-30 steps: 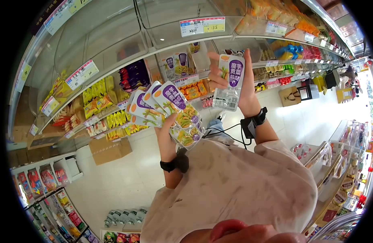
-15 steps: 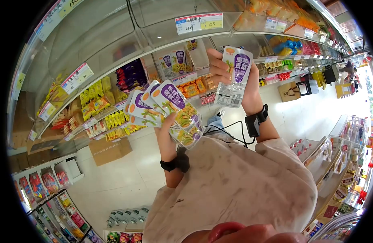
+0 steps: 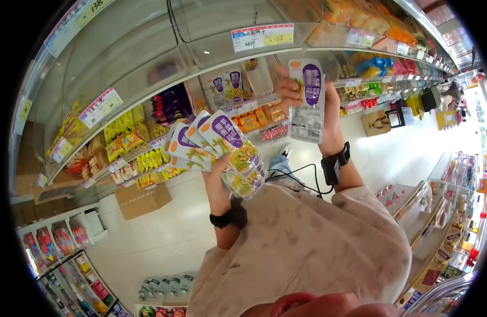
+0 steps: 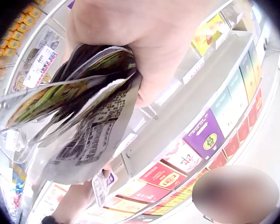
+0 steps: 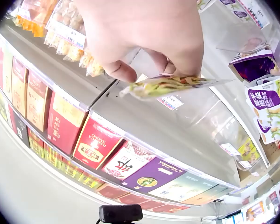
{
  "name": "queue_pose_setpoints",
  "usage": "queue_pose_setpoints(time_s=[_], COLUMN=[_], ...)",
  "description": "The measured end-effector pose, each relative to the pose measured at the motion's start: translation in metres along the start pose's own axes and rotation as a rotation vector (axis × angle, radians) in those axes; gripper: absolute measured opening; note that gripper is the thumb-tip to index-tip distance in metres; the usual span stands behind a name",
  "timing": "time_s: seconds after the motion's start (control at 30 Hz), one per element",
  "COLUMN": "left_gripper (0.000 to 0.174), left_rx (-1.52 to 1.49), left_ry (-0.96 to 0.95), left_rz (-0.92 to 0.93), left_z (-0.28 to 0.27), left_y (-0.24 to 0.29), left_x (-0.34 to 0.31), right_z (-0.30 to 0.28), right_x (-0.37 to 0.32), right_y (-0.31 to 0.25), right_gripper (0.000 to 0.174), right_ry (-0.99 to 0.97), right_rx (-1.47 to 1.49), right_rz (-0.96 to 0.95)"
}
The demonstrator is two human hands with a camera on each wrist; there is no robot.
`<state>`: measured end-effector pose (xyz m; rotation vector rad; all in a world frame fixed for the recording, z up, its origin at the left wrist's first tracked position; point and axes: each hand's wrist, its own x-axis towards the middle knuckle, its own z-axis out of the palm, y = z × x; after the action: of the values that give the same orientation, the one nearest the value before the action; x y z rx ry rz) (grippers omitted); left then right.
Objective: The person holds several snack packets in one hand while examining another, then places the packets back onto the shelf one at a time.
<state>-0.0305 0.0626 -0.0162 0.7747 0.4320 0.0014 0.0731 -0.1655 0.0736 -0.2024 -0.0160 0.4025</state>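
My left hand (image 3: 218,182) grips several snack packets (image 3: 222,131), white with purple labels and pictures of green vegetables. They fan out toward the shelf, the thumb lying across the front one. In the left wrist view, the packets (image 4: 91,135) appear stacked nearly edge-on, one printed back showing below the left hand (image 4: 135,32). My right hand (image 3: 332,119) holds a single matching packet (image 3: 311,113) upright, its label facing the head camera. Seen from the right wrist, this packet (image 5: 172,87) is nearly edge-on, pinched beneath the fingers of the right hand (image 5: 144,28).
A shelf bin with similar packets (image 3: 233,84) lies behind the hands. Nearby are yellow snack packs (image 3: 130,129), dark purple packs (image 3: 172,100) and a price tag (image 3: 262,37). A cardboard box (image 3: 142,199) sits on the floor. A black cable (image 3: 301,173) hangs near the right wrist.
The packet in my right hand first tilted to the right and rose a little, then came back more upright, its full length now showing. My left hand and its fan have stayed nearly still.
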Motion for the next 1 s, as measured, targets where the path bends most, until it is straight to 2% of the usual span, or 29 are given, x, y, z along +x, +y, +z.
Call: queue_pose_setpoints(time_s=[0.03,0.07,0.17,0.23,0.27,0.3,0.37,0.47,0.83,0.97,1.0], left_gripper=[0.065,0.065,0.065,0.064,0.063,0.062,0.061,0.060,0.061,0.059,0.059], left_rx=[0.002,0.002,0.020,0.027,0.019,0.010,0.001,0.014,-0.034,-0.005,-0.008], left_ry=[0.007,0.010,0.003,-0.017,-0.016,-0.031,-0.056,-0.060,-0.102,-0.087,-0.095], left_rz=[-0.003,-0.001,0.012,0.026,0.034,0.036,0.030,0.011,-0.014,-0.020,-0.026], left_z=[-0.001,-0.001,-0.002,-0.001,0.001,0.001,0.000,0.002,0.006,0.006,0.005], left_y=[-0.001,-0.002,-0.003,-0.002,-0.002,-0.003,-0.005,-0.004,-0.004,-0.002,-0.001], left_x=[0.000,0.000,0.002,0.002,0.003,0.005,0.007,0.009,0.013,0.009,0.009], right_z=[-0.002,-0.001,-0.024,-0.021,-0.012,-0.003,-0.007,-0.023,-0.029,-0.027,-0.026], right_x=[0.000,-0.001,-0.002,-0.006,-0.011,-0.008,-0.006,-0.002,-0.004,0.000,0.000], right_y=[0.000,0.000,-0.003,0.002,0.008,0.016,0.023,0.030,0.036,0.042,0.043], right_gripper=[0.078,0.064,0.049,0.035,0.028,0.021,0.017,0.014,0.021,0.025,0.030], right_ry=[0.008,0.013,-0.100,0.179,0.296,0.242,0.299,0.281,0.197,0.412,0.407], right_rx=[-0.037,-0.012,-0.110,-0.614,-0.839,-0.764,-0.838,-0.983,-1.054,-0.883,-0.819], right_rz=[-0.004,0.021,0.095,-0.055,-0.073,-0.063,-0.031,-0.021,0.002,-0.034,-0.021])
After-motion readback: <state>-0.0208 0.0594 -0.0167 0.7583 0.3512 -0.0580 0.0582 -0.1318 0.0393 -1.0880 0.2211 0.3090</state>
